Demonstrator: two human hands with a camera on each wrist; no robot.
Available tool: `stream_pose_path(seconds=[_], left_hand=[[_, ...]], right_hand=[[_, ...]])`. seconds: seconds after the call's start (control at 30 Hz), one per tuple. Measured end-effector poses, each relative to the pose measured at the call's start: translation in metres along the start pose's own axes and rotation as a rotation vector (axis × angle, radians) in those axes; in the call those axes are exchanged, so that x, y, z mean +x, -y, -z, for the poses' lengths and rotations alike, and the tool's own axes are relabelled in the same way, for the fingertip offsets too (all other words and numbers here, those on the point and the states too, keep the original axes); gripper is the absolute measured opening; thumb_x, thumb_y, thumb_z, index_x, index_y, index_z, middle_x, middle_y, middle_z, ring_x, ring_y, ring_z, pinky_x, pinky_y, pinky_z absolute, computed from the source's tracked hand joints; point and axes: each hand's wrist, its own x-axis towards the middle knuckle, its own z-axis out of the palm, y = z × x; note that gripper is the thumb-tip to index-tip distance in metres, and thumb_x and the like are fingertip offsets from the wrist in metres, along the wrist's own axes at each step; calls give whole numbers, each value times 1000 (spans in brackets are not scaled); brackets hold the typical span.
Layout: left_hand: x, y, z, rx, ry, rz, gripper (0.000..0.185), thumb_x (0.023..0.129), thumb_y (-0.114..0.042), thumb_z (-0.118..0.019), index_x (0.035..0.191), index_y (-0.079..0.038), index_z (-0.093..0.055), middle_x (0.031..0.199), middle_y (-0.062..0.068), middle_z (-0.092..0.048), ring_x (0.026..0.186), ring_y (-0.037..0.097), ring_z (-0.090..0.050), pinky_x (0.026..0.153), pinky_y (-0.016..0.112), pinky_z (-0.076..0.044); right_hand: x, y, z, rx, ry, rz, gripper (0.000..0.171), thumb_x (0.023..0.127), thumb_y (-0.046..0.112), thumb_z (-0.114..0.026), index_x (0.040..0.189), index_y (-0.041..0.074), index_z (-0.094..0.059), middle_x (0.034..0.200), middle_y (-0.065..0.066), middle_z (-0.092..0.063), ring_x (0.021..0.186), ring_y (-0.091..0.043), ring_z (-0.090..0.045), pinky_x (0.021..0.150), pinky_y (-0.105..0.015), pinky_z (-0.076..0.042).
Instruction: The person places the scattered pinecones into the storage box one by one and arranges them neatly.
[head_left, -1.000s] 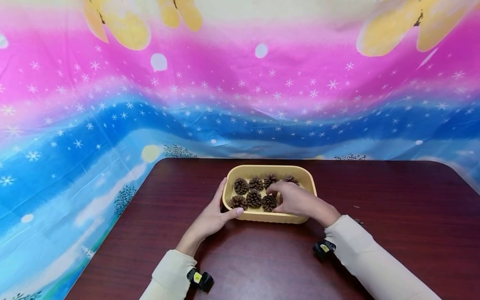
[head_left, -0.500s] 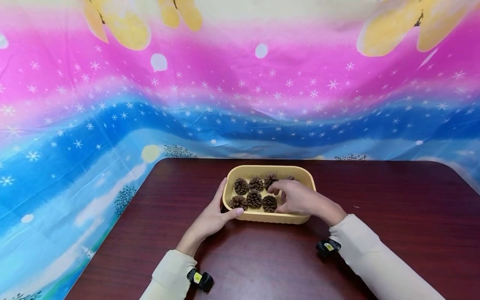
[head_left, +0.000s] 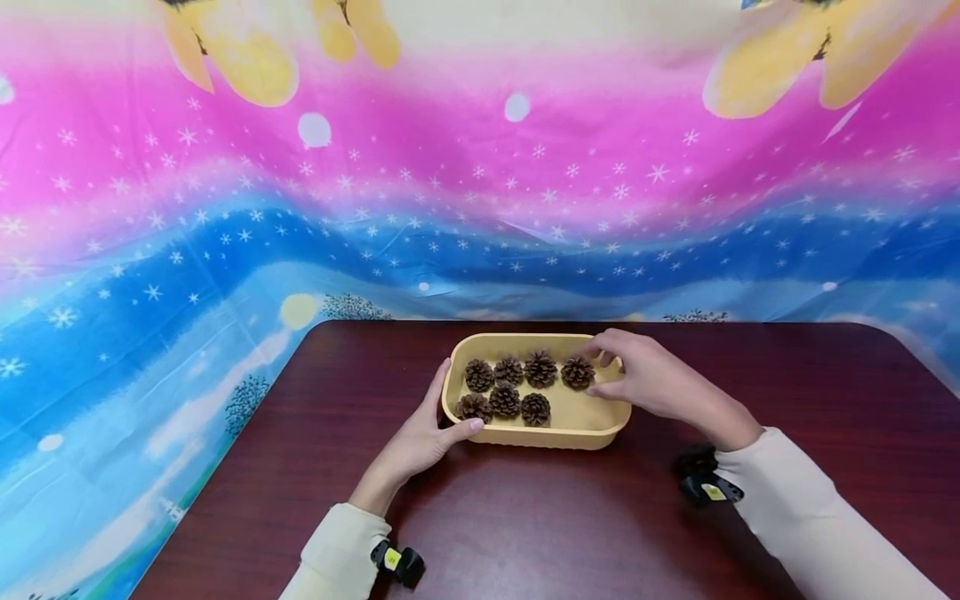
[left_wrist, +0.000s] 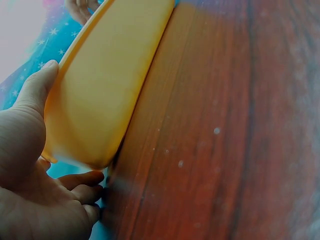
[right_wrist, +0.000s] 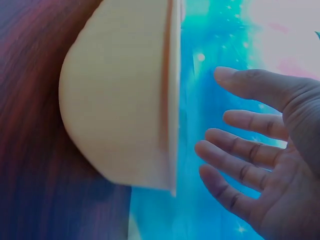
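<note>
A yellow plastic tray (head_left: 525,338) stands on the dark wooden table (head_left: 525,517) and holds several brown pine cones (head_left: 505,401) in two rows. My left hand (head_left: 438,417) grips the tray's left end, thumb on the front rim and fingers behind; the left wrist view shows the left hand (left_wrist: 30,125) cupping the tray (left_wrist: 105,85) at its corner. My right hand (head_left: 611,367) hovers at the tray's right end beside the rightmost cone (head_left: 577,372). In the right wrist view the right hand (right_wrist: 250,150) is spread, holds nothing and is clear of the tray (right_wrist: 120,110).
A pink and blue starry cloth (head_left: 225,217) hangs behind the table and falls past its left edge. Bare table surface lies in front of the tray and to both sides. Small black wrist cameras (head_left: 397,562) sit at both cuffs.
My right hand has left the front middle cones and moved right and back to the tray's right end, uncovering the fourth back-row cone. The left hand has stayed put.
</note>
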Motion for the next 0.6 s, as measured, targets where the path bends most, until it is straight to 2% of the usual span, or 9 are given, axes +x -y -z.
stream_pose_path(seconds=[0.27, 0.6], left_hand=[[-1, -1, 0, 4, -4, -13, 108, 94, -37, -79, 169, -39, -1, 176, 12, -17, 159, 38, -23, 128, 62, -19], [-2, -2, 0, 3, -9, -15, 107, 94, -37, -79, 169, -39, -3, 175, 13, -18, 159, 39, -24, 127, 63, -20]], right_hand=[[-20, -10, 17, -103, -85, 25, 41, 83, 11, -88, 121, 5, -73, 112, -10, -73, 100, -25, -69, 82, -45, -59], [-48, -29, 30, -145, -99, 14, 43, 81, 17, -91, 120, 8, -73, 112, -4, -74, 99, -22, -68, 80, -37, -58]])
